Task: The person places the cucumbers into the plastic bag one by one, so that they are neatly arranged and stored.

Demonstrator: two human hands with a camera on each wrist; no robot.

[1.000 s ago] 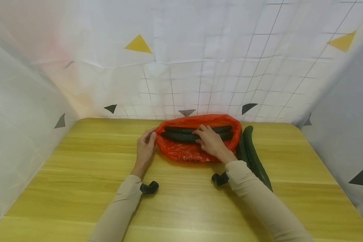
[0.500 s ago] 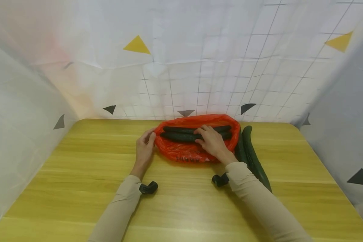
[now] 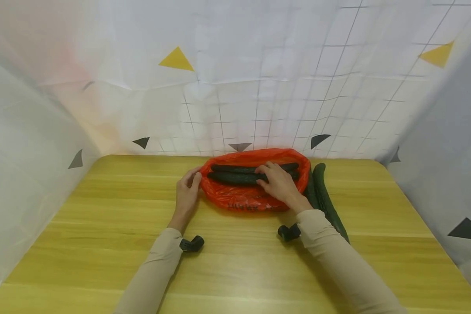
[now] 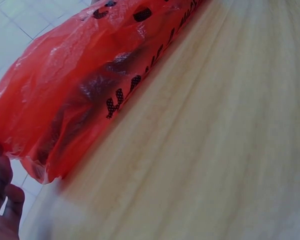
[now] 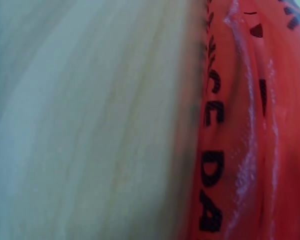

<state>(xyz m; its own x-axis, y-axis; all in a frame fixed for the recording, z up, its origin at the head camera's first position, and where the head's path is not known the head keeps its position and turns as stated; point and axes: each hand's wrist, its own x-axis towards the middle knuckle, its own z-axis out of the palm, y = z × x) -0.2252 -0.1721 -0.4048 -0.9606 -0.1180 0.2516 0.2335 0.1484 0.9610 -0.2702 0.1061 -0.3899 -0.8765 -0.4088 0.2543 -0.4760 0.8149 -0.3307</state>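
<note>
An open red plastic bag [image 3: 227, 195] with black print lies at the back of the table. Inside it, side by side, are a front cucumber [image 3: 231, 178] and a rear cucumber [image 3: 229, 168]. My left hand [image 3: 186, 194] holds the bag's left rim, thumb in front; in the left wrist view its curled fingers [image 4: 15, 195] meet the bag's corner. Reaching over the near rim, my right hand [image 3: 280, 185] grips the front cucumber, with the thumb on the near side and fingers over the top. The right wrist view shows only the bag's printed side [image 5: 230, 150] and the tabletop.
Two more cucumbers lie outside the bag on its right: a long curved cucumber [image 3: 327, 203] and another cucumber [image 3: 311, 192] partly hidden beside the bag. The right forearm crosses over their near ends. White sheeting [image 3: 235, 109] stands right behind the wooden table [image 3: 114, 235] and along both sides.
My right hand has slid slightly to the right along the front cucumber. The left hand keeps its place at the bag's rim, and the whole head view has shifted a little.
</note>
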